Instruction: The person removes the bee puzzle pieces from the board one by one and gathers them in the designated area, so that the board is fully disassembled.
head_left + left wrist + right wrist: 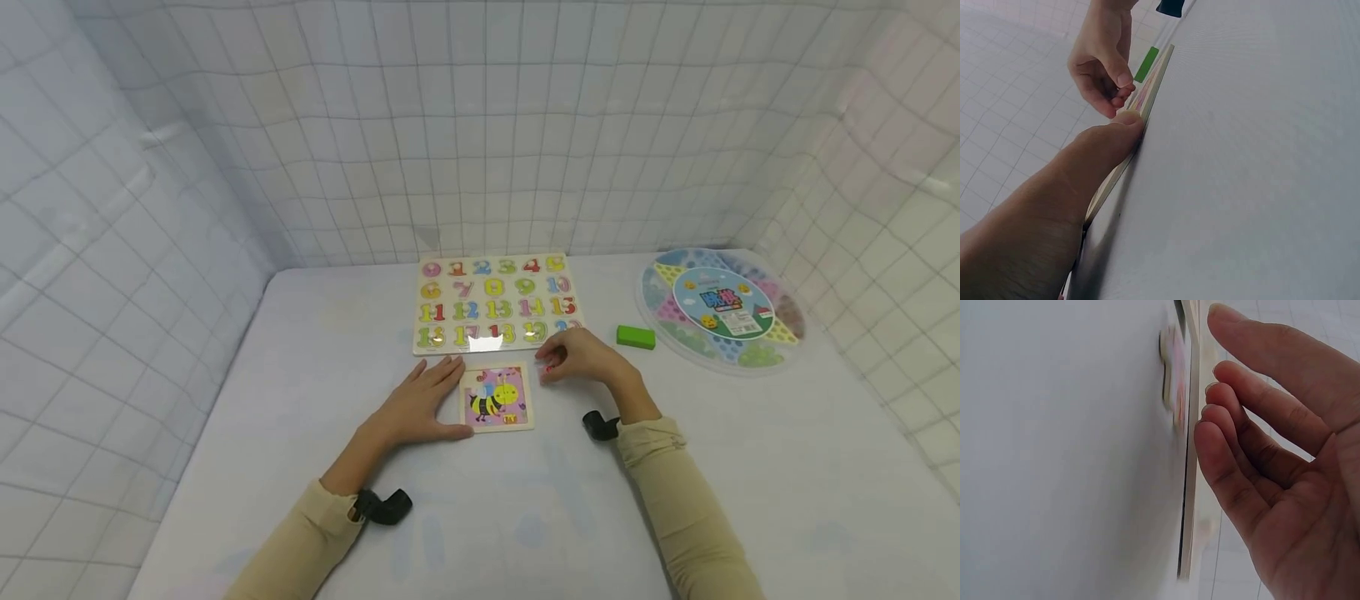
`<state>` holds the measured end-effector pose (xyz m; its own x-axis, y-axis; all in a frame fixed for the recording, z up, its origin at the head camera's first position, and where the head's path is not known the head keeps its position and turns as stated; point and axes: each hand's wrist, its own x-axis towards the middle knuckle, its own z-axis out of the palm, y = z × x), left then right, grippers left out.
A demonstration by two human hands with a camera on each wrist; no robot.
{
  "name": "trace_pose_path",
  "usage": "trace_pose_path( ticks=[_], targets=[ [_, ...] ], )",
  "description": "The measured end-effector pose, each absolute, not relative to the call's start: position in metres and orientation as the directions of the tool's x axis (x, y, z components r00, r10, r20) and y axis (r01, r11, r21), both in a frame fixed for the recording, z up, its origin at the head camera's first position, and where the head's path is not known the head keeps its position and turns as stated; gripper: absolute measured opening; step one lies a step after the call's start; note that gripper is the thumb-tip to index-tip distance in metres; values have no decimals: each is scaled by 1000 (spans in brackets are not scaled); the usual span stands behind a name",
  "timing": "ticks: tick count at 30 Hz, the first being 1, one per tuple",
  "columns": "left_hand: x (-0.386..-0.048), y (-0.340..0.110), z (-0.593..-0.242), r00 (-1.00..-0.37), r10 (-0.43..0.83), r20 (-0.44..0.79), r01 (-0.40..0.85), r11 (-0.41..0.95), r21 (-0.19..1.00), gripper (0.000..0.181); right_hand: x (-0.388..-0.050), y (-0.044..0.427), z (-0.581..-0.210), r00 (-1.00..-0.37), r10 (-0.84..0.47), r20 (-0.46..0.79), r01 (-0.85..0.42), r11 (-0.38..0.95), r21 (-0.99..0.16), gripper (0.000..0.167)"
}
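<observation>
A square wooden bee puzzle [497,398] lies on the white table, a yellow and black bee on pink in a pale frame. My left hand [420,404] rests along its left side, fingers stretched toward the top corner. In the left wrist view the thumb [1119,134] presses on the frame's edge. To the right of the puzzle my right hand [581,358] hovers with bent fingers and the thumb apart from them. Close by its fingertips, a small pink puzzle piece [1175,378] lies on the table, apart from the hand in the right wrist view.
Behind the bee puzzle lies a number puzzle board [495,287] with colourful numerals. A green block [636,337] lies beyond the right hand. Farther right is a round, clear-rimmed case [723,304] with coloured sections. White gridded cloth [480,125] walls the table's back and sides.
</observation>
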<state>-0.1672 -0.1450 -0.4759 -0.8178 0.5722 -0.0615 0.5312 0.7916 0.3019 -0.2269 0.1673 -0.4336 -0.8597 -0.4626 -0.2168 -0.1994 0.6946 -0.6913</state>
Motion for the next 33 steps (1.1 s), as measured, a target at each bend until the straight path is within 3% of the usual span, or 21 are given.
trace_pose_path(
  ticks=[10, 33],
  targets=[
    [-166, -145, -476, -821, 569, -51, 531, 793, 297, 105, -224, 125, -432, -811, -561, -167, -311, 655, -689, 29],
    [-168, -146, -477, -817, 572, -68, 531, 794, 296, 106, -227, 104, -437, -802, -569, -182, -337, 682, -649, 26]
  ],
)
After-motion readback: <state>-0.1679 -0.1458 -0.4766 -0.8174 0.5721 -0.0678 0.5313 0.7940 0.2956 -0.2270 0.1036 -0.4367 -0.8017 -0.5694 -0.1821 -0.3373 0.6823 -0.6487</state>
